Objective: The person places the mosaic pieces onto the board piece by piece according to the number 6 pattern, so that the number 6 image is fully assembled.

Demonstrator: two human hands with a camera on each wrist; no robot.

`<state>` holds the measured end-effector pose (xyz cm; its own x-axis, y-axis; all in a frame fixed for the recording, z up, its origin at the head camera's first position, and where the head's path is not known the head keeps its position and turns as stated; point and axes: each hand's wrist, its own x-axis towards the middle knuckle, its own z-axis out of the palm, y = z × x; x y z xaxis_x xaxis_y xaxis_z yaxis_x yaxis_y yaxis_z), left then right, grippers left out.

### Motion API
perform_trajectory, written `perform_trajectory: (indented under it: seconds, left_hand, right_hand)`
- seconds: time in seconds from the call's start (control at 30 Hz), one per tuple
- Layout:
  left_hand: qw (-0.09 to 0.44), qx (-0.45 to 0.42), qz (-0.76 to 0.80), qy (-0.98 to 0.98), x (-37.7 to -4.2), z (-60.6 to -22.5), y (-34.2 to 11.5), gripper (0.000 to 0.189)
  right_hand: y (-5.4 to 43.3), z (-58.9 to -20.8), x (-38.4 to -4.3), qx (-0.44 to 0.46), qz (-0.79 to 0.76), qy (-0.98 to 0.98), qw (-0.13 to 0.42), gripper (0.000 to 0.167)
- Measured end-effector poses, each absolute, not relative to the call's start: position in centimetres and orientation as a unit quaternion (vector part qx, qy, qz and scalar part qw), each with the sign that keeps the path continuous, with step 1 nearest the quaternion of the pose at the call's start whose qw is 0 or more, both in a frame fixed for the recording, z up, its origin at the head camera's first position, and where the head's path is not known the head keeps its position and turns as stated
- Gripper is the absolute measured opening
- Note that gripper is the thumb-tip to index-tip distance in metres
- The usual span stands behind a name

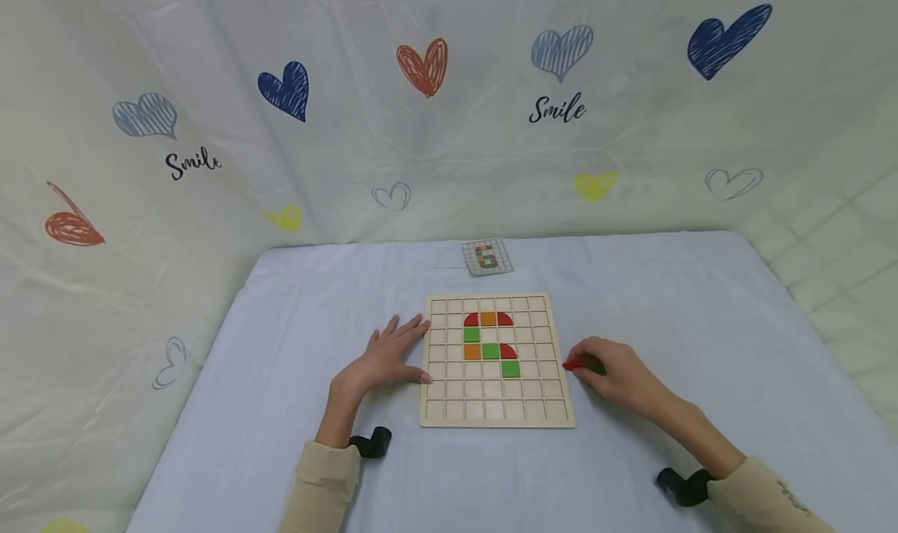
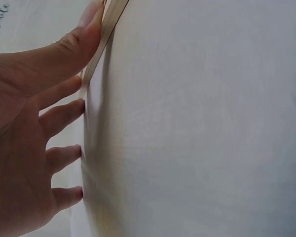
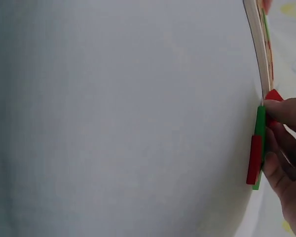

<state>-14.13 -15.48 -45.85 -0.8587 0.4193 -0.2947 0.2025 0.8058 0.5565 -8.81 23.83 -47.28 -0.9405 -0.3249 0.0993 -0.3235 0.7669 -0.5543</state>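
Red tile [image 1: 571,364], pinched in the fingers of the right hand [image 1: 620,373], sits just beside the right edge of the wooden grid board [image 1: 533,389]. In the same narrow grip, the right wrist view shows a green piece [image 3: 259,148] on edge with a second red piece [image 3: 254,160] against it; how many are gathered there I cannot tell. They look light, stiff and smooth: hard to damage, though a bunch could slide apart if held loosely. Small and thin, each is best taken by opposite edges between thumb and index finger, leaving the underside free.

Eight tiles [image 1: 489,351] lie in the board's upper and middle cells: three red with a rounded corner, two orange squares and three green ones. Flat and rigid, the board is probably light enough to shift under a push, so the rim is the place to steady it. The left hand [image 1: 379,365] is there, fingers spread wide, touching the left edge.

Beyond the board, a small patterned card [image 1: 487,257] lies near the far side of the white-covered desk [image 1: 295,361]. Behind hangs a pale heart-printed sheet [image 1: 491,151].
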Motion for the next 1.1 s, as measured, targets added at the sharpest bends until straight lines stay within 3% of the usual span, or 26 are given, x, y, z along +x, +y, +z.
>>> perform_trajectory:
  seconds: [0.2, 0.43, 0.63, 1.1]
  left_hand:
    - [0.207, 0.165, 0.267, 0.927, -14.1, -45.9, -15.5, 0.097]
    - [0.204, 0.168, 0.263, 0.928, -14.1, -45.9, -15.5, 0.097]
    - [0.205, 0.167, 0.261, 0.929, -14.1, -45.9, -15.5, 0.097]
    - [0.206, 0.164, 0.266, 0.927, -14.1, -45.7, -15.4, 0.097]
  right_hand:
    - [23.6, -47.3, -8.8, -0.201, -0.311, 0.927, -0.062, 0.022]
    - [23.3, -46.5, -9.0, -0.226, -0.333, 0.912, -0.078, 0.023]
    - [22.9, -46.0, -9.2, -0.2, -0.374, 0.905, -0.028, 0.028]
    - [21.0, -45.5, -9.6, -0.181, -0.425, 0.883, 0.08, 0.018]
